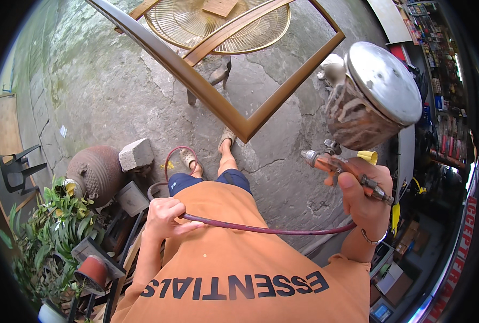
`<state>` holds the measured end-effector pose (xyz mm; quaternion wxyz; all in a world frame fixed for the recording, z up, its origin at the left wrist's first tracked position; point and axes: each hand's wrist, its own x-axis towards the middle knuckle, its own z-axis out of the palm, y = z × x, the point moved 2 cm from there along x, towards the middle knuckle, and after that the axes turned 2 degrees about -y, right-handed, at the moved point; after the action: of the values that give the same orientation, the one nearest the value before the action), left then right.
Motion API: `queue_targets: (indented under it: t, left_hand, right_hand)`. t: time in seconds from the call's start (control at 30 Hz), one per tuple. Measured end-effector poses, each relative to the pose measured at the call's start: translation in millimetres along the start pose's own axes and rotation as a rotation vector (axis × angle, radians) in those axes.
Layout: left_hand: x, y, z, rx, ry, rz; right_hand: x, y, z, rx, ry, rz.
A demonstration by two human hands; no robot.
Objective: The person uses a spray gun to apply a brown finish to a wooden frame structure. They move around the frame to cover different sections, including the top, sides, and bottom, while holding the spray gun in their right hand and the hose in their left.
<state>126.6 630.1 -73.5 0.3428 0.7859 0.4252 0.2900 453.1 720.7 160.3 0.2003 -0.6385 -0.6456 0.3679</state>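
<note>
Cracked concrete floor point(115, 81) spreads under you, with a brown wooden frame point(218, 105) propped over a round wire fan guard point(218, 24) and a small stool point(210, 81) ahead of your sandalled feet.

Your right hand point(366, 199) is curled shut around the grip of the spray gun point(347, 167), thumb laid along the body, wrist bent up so the nozzle points left toward the frame's lower corner. The paint-crusted metal cup point(374, 97) with its shiny lid sits high above that hand, tilted; I judge a loose lid could let it drip onto your shirt or the frame.

Your left hand point(167, 215) is closed on the dark red air hose point(261, 229), pinching it against your waist. From there the hose sags across your belly to the gun and loops down beside your left foot. That loop could snag your sandal when you step, jerking the gun off line.

Further left stand a clay jar point(97, 172), a stone block point(136, 154) and potted plants point(62, 226).
</note>
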Motion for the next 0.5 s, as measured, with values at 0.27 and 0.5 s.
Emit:
queue_targets:
  t: [0.27,0.5]
  left_hand:
    - [-0.8,1.7,-0.4,0.023,0.023,-0.017]
    - [1.5,-3.1,-14.0,0.051,0.016,-0.029]
  right_hand:
    - [38.1,20.3,-16.9,-0.189,0.477,0.126]
    - [28.3,24.8,-6.2,-0.117,0.356,0.123]
